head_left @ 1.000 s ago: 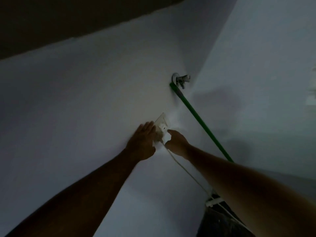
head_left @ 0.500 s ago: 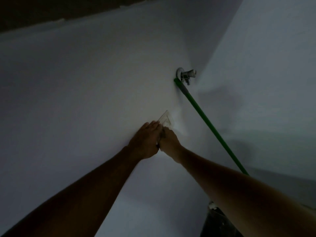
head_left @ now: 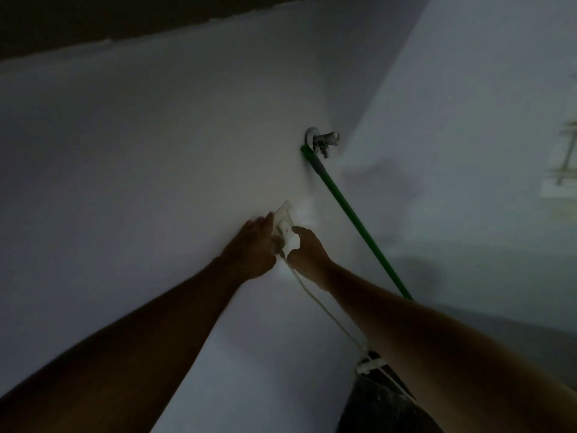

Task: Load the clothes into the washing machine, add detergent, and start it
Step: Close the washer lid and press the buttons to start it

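Both hands met at a white wall socket (head_left: 284, 220) in dim light. The left hand (head_left: 254, 245) lay against the socket's left edge with its fingers straight and together, probably to steady the plate. The right hand (head_left: 307, 248) had one finger stretched onto the socket face and the rest curled, likely pressing a switch or seating the plug; whether it gripped anything could not be told. A white cord (head_left: 315, 300) ran down from the socket toward a dark shape at the bottom edge, perhaps the washing machine, though it was too dim to tell; no clothes showed. A green hose (head_left: 356, 226) slanted from a wall tap (head_left: 323, 142), near the right forearm.
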The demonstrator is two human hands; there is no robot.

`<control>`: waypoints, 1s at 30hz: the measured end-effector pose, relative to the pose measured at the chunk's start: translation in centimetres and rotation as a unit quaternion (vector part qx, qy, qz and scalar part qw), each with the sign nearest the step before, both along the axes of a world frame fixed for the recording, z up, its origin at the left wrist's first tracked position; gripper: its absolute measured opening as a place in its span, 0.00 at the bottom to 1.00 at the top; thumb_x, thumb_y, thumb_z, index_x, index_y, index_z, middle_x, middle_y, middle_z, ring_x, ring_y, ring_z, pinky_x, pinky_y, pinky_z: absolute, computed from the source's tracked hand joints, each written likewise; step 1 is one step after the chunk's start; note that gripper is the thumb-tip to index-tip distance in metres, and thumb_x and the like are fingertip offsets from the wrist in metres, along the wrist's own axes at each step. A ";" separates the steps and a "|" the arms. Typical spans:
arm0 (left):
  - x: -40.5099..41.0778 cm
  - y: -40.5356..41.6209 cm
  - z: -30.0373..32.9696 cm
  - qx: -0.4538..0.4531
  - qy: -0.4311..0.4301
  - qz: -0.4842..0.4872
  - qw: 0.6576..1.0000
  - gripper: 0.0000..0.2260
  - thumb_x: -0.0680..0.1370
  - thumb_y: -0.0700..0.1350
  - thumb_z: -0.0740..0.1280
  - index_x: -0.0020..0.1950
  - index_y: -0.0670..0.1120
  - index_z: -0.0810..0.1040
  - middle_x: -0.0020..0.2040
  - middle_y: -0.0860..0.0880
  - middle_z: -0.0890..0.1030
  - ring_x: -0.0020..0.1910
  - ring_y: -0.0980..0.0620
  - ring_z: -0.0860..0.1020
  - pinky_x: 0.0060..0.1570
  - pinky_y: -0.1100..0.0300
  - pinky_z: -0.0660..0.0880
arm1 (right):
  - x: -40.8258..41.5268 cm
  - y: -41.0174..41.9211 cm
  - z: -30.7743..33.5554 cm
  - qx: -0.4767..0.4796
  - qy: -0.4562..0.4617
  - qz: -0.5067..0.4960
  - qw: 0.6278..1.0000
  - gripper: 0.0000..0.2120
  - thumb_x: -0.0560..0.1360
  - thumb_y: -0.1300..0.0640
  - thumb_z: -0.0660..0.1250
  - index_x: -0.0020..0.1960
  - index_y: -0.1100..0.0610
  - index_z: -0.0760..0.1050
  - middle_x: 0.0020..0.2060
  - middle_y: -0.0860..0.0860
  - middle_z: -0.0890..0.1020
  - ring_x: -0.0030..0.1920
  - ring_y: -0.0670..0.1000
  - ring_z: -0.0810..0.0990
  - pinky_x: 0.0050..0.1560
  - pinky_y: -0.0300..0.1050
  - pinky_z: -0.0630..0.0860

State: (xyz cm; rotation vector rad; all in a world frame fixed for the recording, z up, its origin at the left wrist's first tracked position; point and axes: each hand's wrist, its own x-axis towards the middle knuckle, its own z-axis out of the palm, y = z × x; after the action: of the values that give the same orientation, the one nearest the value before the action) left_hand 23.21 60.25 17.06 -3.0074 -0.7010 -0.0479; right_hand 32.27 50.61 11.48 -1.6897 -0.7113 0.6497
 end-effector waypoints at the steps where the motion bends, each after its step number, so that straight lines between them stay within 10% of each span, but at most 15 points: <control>1: 0.1 -0.4 0.3 -0.011 -0.005 0.010 1.000 0.38 0.78 0.45 0.67 0.79 0.40 0.46 0.78 0.39 0.57 0.77 0.41 0.55 0.75 0.55 0.50 | 0.0 -0.3 0.2 -0.007 -0.012 -0.004 1.000 0.26 0.76 0.59 0.65 0.73 0.56 0.64 0.70 0.53 0.69 0.67 0.54 0.71 0.66 0.51 0.73; 18: -2.2 -9.5 4.6 -0.146 -0.147 0.028 0.978 0.29 0.78 0.46 0.68 0.77 0.47 0.61 0.71 0.45 0.72 0.67 0.47 0.73 0.66 0.52 0.71 | -1.0 -7.8 5.6 -0.018 -0.077 -0.011 0.997 0.32 0.74 0.68 0.59 0.77 0.56 0.56 0.75 0.54 0.63 0.73 0.54 0.64 0.71 0.51 0.66; 30: -6.3 -23.8 4.1 -0.177 -0.225 -0.042 0.957 0.12 0.77 0.45 0.69 0.60 0.49 0.80 0.62 0.48 0.78 0.54 0.52 0.77 0.52 0.60 0.73 | -4.9 -25.1 8.0 -0.061 -0.152 -0.095 0.982 0.18 0.75 0.67 0.62 0.64 0.56 0.75 0.60 0.53 0.79 0.55 0.49 0.78 0.42 0.32 0.73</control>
State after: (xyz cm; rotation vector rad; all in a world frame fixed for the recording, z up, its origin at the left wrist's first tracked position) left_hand 16.86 36.44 21.17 -3.4048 -0.6687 -0.7035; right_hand 27.40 25.52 19.52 -1.9667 -0.7227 0.3082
